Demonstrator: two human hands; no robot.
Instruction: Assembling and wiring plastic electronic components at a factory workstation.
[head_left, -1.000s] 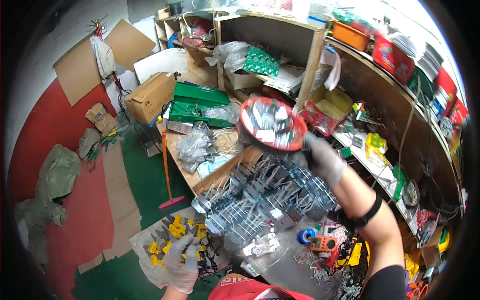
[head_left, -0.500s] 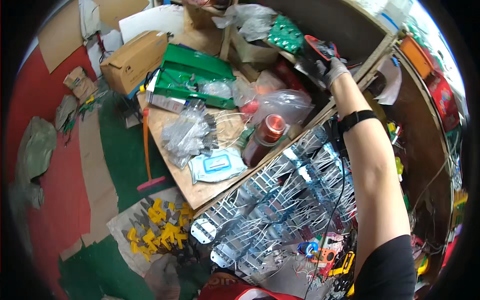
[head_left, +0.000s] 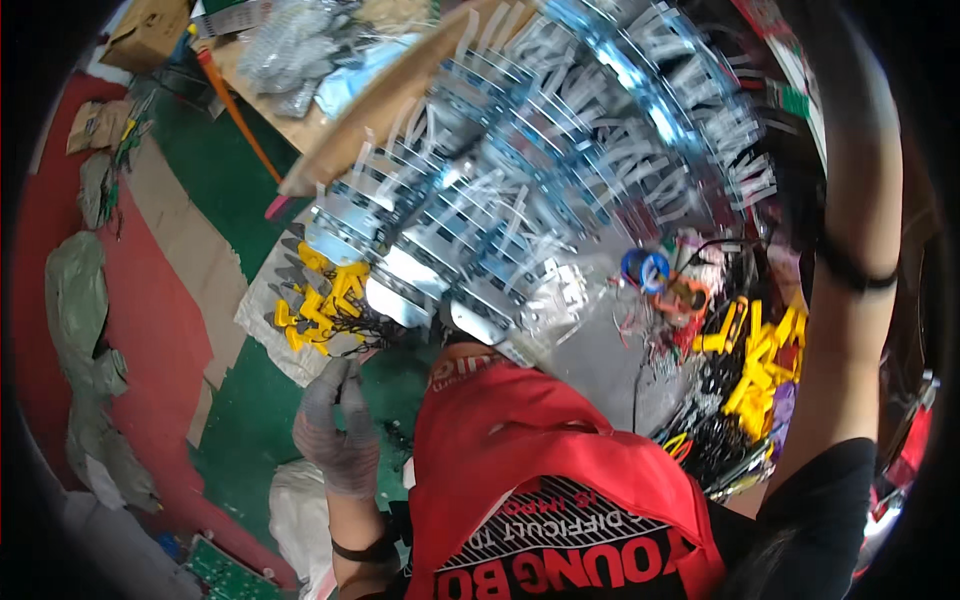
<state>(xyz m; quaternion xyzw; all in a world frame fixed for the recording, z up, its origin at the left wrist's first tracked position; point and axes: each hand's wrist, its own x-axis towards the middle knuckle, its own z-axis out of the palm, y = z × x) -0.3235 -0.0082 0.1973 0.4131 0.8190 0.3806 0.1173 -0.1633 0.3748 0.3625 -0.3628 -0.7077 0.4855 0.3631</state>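
My left hand (head_left: 340,430), in a grey glove, is low at the left of my red apron (head_left: 540,430). Its fingers are pressed together, and whatever they may hold is too small to make out. Just beyond the fingertips are yellow plastic pieces (head_left: 325,300) with black cords and grey parts, lying on a pale sheet. My right arm reaches up along the right edge; the right hand (head_left: 858,95) is a dark smear at the rim, its fingers unreadable. Between the arms stand rows of metal plates with many white wires (head_left: 530,170).
Right of the metal rows are a blue spool (head_left: 645,270), an orange part (head_left: 685,298), more yellow pieces (head_left: 760,375) and black cords on a grey surface. A wooden tabletop (head_left: 285,110) holds plastic bags. An orange-handled tool (head_left: 238,115) leans there.
The view has swung down toward my apron. My right arm has moved away from the shelf and the red-rimmed thing there, to the right edge. My left hand has come into view.
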